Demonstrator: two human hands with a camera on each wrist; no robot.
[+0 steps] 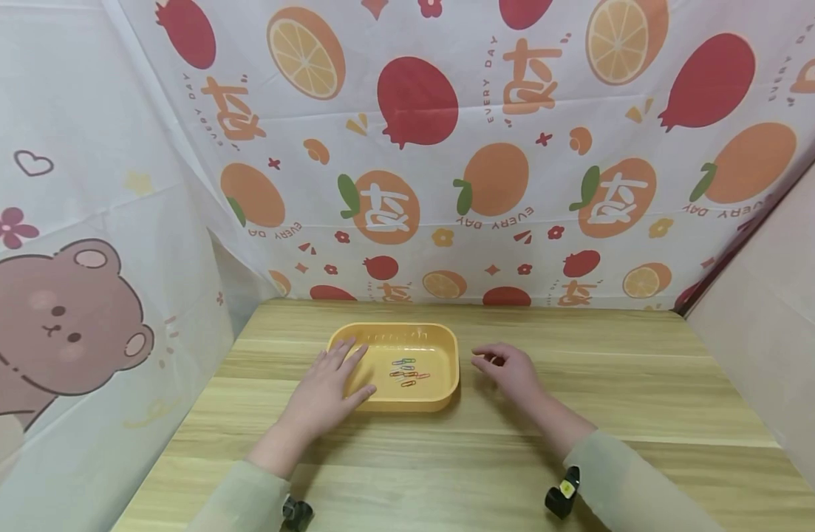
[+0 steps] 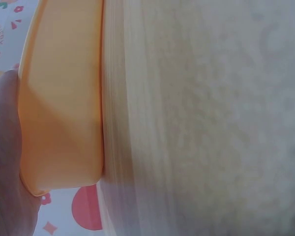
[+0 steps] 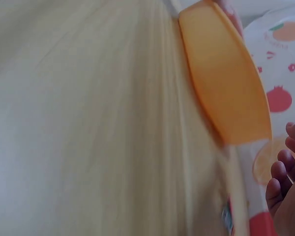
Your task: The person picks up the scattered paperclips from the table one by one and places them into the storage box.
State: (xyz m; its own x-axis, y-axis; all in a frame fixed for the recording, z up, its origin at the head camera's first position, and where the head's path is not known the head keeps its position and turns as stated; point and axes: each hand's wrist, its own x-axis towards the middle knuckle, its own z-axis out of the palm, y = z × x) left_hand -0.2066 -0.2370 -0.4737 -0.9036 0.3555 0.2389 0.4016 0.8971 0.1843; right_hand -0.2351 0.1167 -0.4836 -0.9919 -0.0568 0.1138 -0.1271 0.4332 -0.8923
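Observation:
A shallow yellow tray [image 1: 452, 353] sits in the middle of the wooden table [image 1: 447, 458] with several coloured paper clips [image 1: 407, 372] lying in it. My left hand [image 1: 327, 384] rests on the tray's left rim, fingers straight over the edge and thumb along the front corner. The left wrist view shows the tray's outer wall [image 2: 59, 98] against my palm [image 2: 5, 162]. My right hand [image 1: 510, 369] lies on the table just right of the tray, fingers loosely curled, with nothing seen in it. In the right wrist view the tray [image 3: 221, 83] is close to my curled fingertips [image 3: 280, 172].
Fruit-print cloth [image 1: 447, 148] hangs behind the table, a bear-print cloth [image 1: 68, 318] on the left and a plain panel [image 1: 766, 310] on the right. Bare wood lies around the tray and toward the near edge.

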